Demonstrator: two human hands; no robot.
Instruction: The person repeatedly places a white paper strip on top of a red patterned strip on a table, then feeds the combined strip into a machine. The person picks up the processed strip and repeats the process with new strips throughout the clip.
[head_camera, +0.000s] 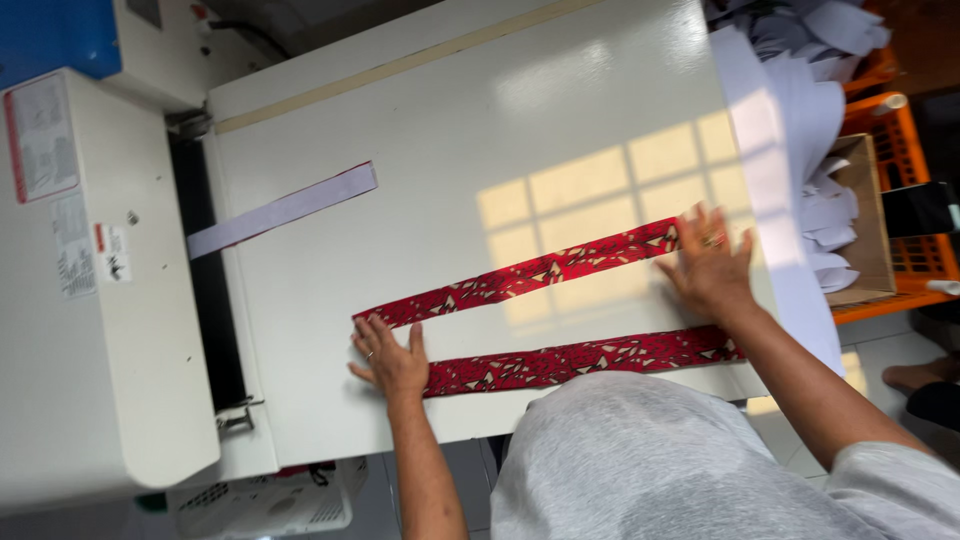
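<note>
Two long red patterned fabric strips lie side by side on a white machine table (600, 120). The upper strip (530, 272) runs slantwise and the lower strip (580, 358) lies near the front edge. My left hand (388, 358) rests flat with fingers spread between the strips' left ends, touching both. My right hand (712, 268), flat and wearing a ring, covers the upper strip's right end, just above the lower strip's right end. Neither hand grips anything.
A white fabric strip (285, 208) lies partly inside the dark slot (205, 290) of the white machine housing (90, 330) at the left. White cut pieces (800, 120) are heaped at the right beside a cardboard box (868, 225) and orange crates (905, 150). A white basket (270, 500) stands below.
</note>
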